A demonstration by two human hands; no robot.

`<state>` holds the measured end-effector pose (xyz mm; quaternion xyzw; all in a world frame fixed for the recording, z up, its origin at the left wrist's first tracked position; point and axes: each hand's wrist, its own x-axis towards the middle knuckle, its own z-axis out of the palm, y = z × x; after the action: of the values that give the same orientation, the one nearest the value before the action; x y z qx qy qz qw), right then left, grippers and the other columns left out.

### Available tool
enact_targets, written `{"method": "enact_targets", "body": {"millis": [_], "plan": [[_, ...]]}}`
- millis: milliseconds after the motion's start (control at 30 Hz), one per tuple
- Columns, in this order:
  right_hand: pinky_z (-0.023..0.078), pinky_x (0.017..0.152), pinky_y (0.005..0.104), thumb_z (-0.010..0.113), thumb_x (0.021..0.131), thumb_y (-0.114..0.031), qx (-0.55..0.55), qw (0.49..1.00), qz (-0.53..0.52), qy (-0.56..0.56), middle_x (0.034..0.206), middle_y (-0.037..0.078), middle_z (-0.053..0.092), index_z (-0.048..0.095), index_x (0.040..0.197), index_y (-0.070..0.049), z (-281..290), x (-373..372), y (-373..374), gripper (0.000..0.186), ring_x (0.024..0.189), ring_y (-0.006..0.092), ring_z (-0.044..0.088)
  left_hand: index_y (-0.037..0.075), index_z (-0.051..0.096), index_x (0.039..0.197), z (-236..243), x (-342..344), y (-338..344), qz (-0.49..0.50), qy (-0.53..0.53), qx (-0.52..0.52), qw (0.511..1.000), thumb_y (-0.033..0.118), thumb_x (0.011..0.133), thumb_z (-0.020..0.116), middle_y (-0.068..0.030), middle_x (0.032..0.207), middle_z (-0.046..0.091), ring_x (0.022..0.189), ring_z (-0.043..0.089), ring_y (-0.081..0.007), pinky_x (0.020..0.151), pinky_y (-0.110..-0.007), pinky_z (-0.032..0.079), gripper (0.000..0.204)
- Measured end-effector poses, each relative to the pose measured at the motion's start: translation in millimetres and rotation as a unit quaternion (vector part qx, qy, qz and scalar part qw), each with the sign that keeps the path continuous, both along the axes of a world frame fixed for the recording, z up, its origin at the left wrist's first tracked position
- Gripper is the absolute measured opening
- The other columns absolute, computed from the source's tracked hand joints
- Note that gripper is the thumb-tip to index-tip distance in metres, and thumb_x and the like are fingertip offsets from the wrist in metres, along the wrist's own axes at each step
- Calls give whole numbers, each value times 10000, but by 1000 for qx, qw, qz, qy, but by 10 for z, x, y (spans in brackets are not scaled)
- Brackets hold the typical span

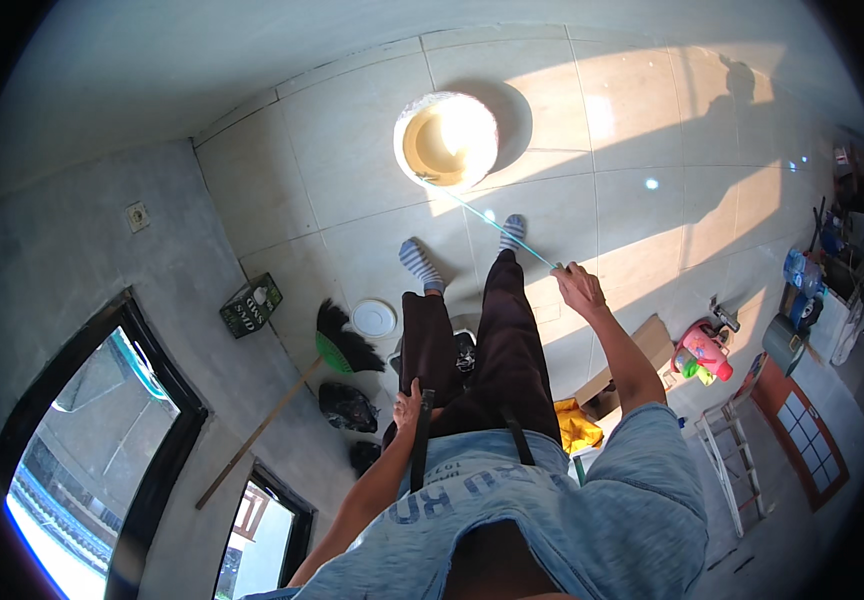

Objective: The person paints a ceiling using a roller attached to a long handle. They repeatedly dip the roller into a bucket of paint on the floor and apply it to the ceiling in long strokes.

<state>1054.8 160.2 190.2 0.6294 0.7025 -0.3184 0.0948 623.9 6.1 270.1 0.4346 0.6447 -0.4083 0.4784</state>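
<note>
- Thin, straight, light-blue rod (504,232): near end clamped in the grip of the right hand (580,288), far end at the near rim of the round, whitish bucket (420,107) on the pale tiled floor (352,180).
- Could twist or slip free, from being held only at the very end.
- Could tip or drag the bucket, if levered hard against the rim.
- Could drip pale tan contents (430,158) onto the grey-striped fabric socks (420,262) close by, if lifted carelessly.
- Could misjudge the far end's place, through glare inside the bucket.
- Left hand (409,405) beside the thigh, well apart from the bucket: cannot tell whether closed on anything; poorly placed for steadying.
</note>
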Motion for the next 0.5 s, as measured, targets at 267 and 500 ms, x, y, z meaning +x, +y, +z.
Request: {"method": "enact_targets", "body": {"millis": [267,500], "plan": [[537,641,440,643,873,-105,90,988,-96,86,813,137,618,645,1098,-152,-457,-430,387,230,746,344,645,288,202,1531,-50,-37,-71,1,9,13,1000,598,598,829,-268,1257,444,1122,548,-503,921,-538,502,1166],[536,640,451,635,883,-111,113,983,-119,87,822,153,618,627,1100,-156,-518,-480,422,222,743,365,644,292,207,1527,-54,-71,-62,1,-1,9,1000,605,598,823,-268,1261,443,1131,539,-511,929,-549,494,1157]]}}
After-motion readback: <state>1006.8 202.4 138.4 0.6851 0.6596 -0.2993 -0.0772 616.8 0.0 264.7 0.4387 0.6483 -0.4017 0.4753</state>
